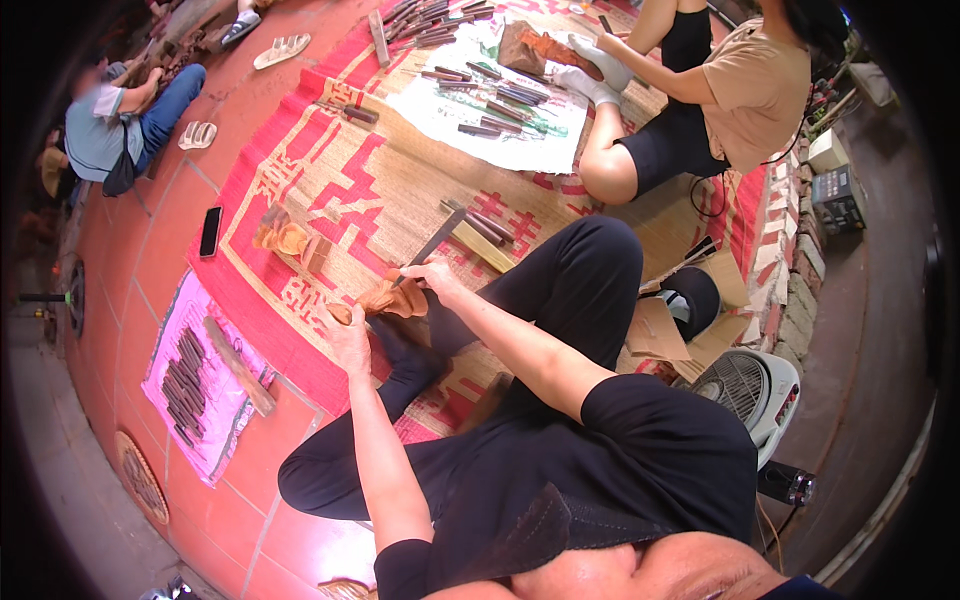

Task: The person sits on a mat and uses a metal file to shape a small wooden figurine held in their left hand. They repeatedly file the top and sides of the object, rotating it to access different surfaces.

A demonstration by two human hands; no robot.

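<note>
My left hand (347, 335) is closed around one end of a light brown wood carving (393, 298), held low over my bent legs. In my right hand (432, 277) is a long, flat, dark file (437, 234). Its far end points up and away from me, and its near part lies close to the carving; whether they touch I cannot tell. Just beyond, on the woven mat (400, 170), sits another wood carving (288, 238) with a block-like base. Several dark-handled tools (490, 222) and a pale wooden strip (482, 247) rest on the mat past my knee.
A pink cloth (215, 440) at left holds several dark tools and a wooden mallet (238, 365). A phone (210, 232) lies at the mat's edge. More tools cover a white cloth (540, 140), beside a seated person (755, 90). At right are an open cardboard box (650, 330) and a fan (745, 395).
</note>
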